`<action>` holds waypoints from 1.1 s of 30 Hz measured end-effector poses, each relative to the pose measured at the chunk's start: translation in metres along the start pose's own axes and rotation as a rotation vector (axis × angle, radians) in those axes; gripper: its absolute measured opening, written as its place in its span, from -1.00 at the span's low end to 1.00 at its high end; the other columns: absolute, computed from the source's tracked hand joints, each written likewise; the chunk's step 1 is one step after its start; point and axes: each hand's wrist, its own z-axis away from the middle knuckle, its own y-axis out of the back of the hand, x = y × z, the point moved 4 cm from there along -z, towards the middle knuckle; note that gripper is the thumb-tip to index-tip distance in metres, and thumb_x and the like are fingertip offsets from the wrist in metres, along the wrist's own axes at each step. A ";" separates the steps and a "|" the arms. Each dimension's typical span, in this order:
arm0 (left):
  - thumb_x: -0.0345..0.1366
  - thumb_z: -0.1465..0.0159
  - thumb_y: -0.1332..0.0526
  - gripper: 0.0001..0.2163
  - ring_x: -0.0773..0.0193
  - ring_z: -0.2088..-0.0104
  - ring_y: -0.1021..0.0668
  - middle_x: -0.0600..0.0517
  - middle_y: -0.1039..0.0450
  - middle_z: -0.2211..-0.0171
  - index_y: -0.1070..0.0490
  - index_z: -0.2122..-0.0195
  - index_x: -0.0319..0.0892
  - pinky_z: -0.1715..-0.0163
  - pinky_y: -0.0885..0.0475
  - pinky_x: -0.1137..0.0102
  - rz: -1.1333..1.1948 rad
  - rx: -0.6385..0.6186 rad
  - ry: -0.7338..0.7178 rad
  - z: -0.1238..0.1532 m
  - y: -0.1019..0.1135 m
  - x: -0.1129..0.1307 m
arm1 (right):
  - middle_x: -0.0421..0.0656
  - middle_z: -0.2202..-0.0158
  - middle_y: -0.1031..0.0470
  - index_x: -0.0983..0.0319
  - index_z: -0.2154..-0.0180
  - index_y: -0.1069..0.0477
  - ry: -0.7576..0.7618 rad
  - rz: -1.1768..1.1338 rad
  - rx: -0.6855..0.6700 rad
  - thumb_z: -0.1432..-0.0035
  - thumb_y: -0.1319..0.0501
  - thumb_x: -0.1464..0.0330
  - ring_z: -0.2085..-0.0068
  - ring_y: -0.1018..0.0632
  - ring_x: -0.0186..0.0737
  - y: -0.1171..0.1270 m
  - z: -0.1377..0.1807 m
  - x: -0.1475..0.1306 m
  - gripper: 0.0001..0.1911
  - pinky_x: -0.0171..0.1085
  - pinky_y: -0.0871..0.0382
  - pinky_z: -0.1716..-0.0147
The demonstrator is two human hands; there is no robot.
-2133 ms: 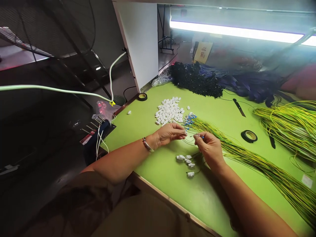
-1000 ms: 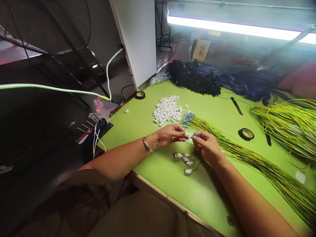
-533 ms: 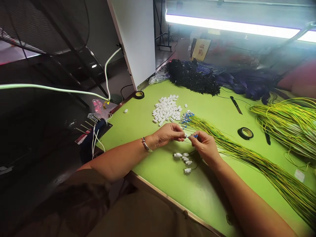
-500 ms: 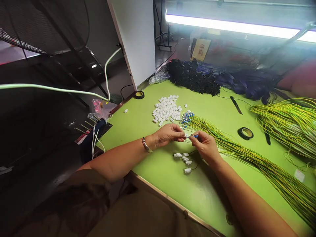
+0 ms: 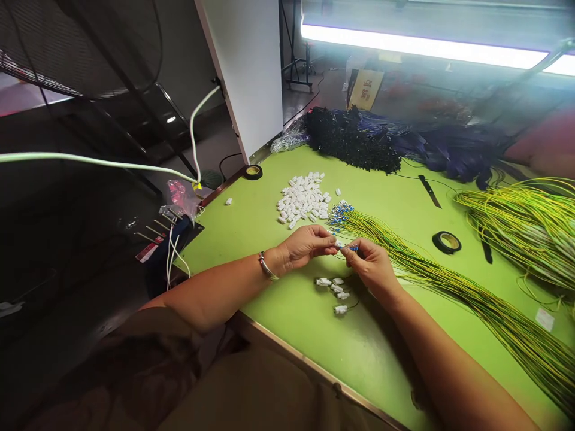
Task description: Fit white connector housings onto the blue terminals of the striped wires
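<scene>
W/ L grip pinched on a white plug & R grip clamped on blue-tipped wires just beside it, best line both up straight, fingers near the tips, plug pile just beyond L grip.

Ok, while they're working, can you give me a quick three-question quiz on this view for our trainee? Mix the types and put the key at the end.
1. Multiple choice: what does the left hand pinch?
A) a knife
B) a small white piece
C) a roll of tape

2. True or false: the pile of white connectors lies farther from the camera than the left hand.

3. Fill in: the wire tips showing at the fingers of the right hand are ___ in colour.

Key: 1. B. 2. True. 3. Blue.
</scene>
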 end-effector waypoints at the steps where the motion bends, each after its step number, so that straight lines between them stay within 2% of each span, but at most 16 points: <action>1: -0.40 0.03 -0.48 -0.74 0.42 0.50 -0.57 0.04 -0.48 0.52 -0.38 0.47 -0.34 0.42 -0.44 0.55 0.013 -0.001 0.010 0.000 0.000 0.001 | -0.26 0.65 -0.32 0.22 0.53 -0.35 -0.025 -0.029 -0.011 -0.07 -0.29 0.09 0.59 -0.21 -0.39 0.000 0.000 0.001 -0.64 -0.33 -0.07 0.58; 4: -0.40 0.04 -0.49 -0.73 0.41 0.49 -0.57 0.01 -0.50 0.50 -0.39 0.46 -0.34 0.43 -0.44 0.56 0.031 -0.012 0.038 0.000 0.001 0.001 | -0.26 0.62 -0.33 0.22 0.50 -0.35 -0.059 -0.083 -0.033 -0.07 -0.29 0.09 0.57 -0.23 -0.38 0.001 -0.001 0.001 -0.65 -0.32 -0.09 0.57; 12: -0.27 0.10 -0.52 -0.64 0.42 0.54 -0.55 0.05 -0.47 0.57 -0.37 0.46 -0.34 0.45 -0.44 0.54 -0.089 -0.035 -0.005 0.000 0.000 -0.001 | -0.31 0.64 -0.15 0.21 0.56 -0.27 0.043 0.019 -0.078 -0.06 -0.28 0.09 0.55 -0.14 -0.39 -0.002 -0.002 -0.002 -0.62 -0.32 -0.02 0.55; 21: -0.19 0.24 -0.56 -0.55 0.40 0.57 -0.56 -0.05 -0.53 0.53 -0.38 0.50 -0.35 0.50 -0.43 0.54 -0.139 -0.138 0.087 0.000 -0.001 0.004 | -0.29 0.61 -0.23 0.22 0.51 -0.33 0.003 -0.043 -0.117 -0.07 -0.28 0.09 0.54 -0.20 -0.38 0.003 -0.002 -0.001 -0.64 -0.32 -0.08 0.52; 27: -0.25 0.14 -0.53 -0.61 0.44 0.57 -0.55 0.03 -0.48 0.59 -0.36 0.49 -0.33 0.48 -0.43 0.57 -0.106 -0.067 0.054 0.000 0.000 0.001 | -0.29 0.61 -0.20 0.22 0.55 -0.30 0.082 0.043 -0.110 -0.08 -0.27 0.13 0.53 -0.17 -0.39 -0.001 -0.003 0.000 -0.65 -0.33 -0.06 0.52; 33: -0.24 0.10 -0.51 -0.64 0.40 0.57 -0.55 0.01 -0.50 0.58 -0.38 0.48 -0.33 0.53 -0.42 0.55 -0.274 -0.105 -0.014 0.002 -0.002 0.006 | -0.29 0.62 -0.18 0.22 0.56 -0.30 0.074 0.080 -0.108 -0.07 -0.27 0.13 0.53 -0.16 -0.39 -0.004 -0.005 0.006 -0.65 -0.33 -0.05 0.53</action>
